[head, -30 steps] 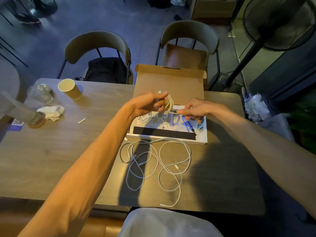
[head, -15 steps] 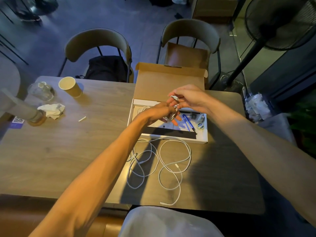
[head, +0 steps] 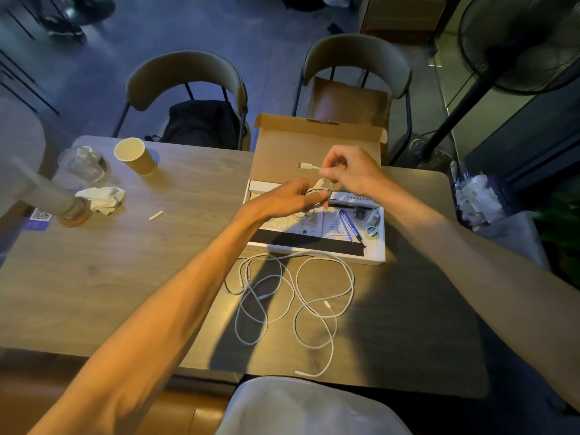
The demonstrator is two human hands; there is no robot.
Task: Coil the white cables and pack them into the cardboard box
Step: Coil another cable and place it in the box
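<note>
An open cardboard box lies on the table with its brown lid standing up at the back. Above the box, my left hand is closed around a coiled white cable. Just to its right, my right hand pinches that cable's free end, and the plug sticks out to the left in front of the lid. In front of the box, several loose white cables sprawl in tangled loops on the table.
Inside the box lie a blue pen, papers and small parts. At the table's left stand a paper cup, a glass jar and a crumpled tissue. Two chairs stand behind the table, and a fan at the right.
My left hand dropped from above the lid to just over the box with the coil. My right hand rose over it and drew the cable's plug end up and out.
</note>
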